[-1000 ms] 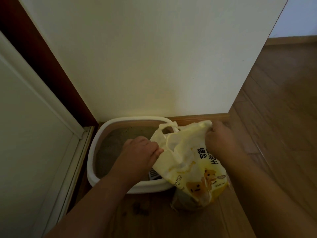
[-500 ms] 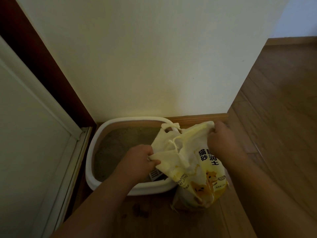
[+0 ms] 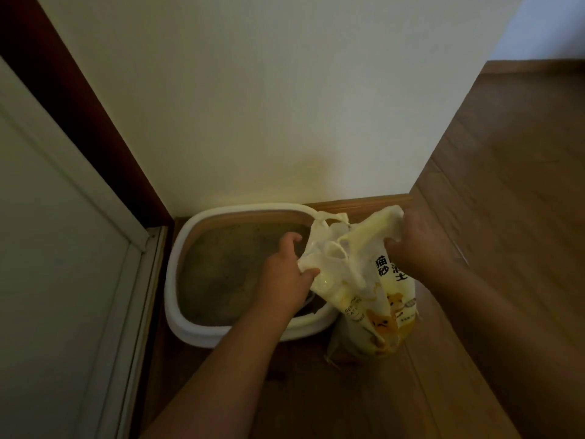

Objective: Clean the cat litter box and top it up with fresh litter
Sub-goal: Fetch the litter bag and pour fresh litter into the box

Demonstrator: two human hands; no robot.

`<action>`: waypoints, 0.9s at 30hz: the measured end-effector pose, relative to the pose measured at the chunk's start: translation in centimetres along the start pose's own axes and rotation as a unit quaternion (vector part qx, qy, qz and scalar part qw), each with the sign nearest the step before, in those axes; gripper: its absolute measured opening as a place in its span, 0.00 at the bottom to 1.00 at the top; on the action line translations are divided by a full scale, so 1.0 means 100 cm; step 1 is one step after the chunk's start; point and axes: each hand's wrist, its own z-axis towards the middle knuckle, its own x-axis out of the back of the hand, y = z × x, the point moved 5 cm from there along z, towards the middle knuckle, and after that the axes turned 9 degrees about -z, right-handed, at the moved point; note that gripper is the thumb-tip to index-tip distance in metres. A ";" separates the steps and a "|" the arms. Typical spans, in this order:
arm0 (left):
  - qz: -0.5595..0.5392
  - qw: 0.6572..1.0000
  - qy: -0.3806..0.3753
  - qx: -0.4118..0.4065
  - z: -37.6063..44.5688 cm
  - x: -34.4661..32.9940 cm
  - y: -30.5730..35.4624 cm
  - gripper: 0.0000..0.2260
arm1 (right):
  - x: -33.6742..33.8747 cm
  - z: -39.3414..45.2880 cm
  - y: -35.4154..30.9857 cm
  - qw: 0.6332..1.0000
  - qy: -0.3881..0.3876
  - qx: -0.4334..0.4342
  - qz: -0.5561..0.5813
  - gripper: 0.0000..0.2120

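A white litter box (image 3: 177, 274) holding grey-brown litter (image 3: 228, 270) stands in the corner on the wooden floor. To its right, a yellow litter bag (image 3: 373, 299) with printed characters and an orange cat picture stands upright on the floor, its top leaning over the box's right edge. My left hand (image 3: 285, 277) grips the left side of the bag's crumpled top, over the box. My right hand (image 3: 414, 245) grips the right side of the top, a little higher. The bag hides the box's right rim.
A cream wall (image 3: 253, 106) rises right behind the box. A white door frame (image 3: 79, 248) with dark red trim runs along the left. Wooden floor (image 3: 506, 217) stretches to the right and toward me. A dark speck lies on the floor near the box's front.
Both hands have kept hold of the bag's top and pulled it further apart. My left hand has slid forward over the litter, and the bag's top now sags open between my hands.
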 end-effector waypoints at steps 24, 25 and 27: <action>-0.211 0.973 0.010 0.095 0.016 -0.173 -0.031 0.28 | -0.077 0.048 0.083 0.949 -0.110 0.155 0.253 0.10; -0.190 0.976 0.038 0.096 0.018 -0.170 -0.032 0.20 | -0.084 0.050 0.084 0.936 -0.131 0.148 0.293 0.08; -0.170 0.977 0.084 0.099 0.021 -0.162 -0.032 0.11 | -0.098 0.060 0.091 0.923 -0.130 0.130 0.338 0.05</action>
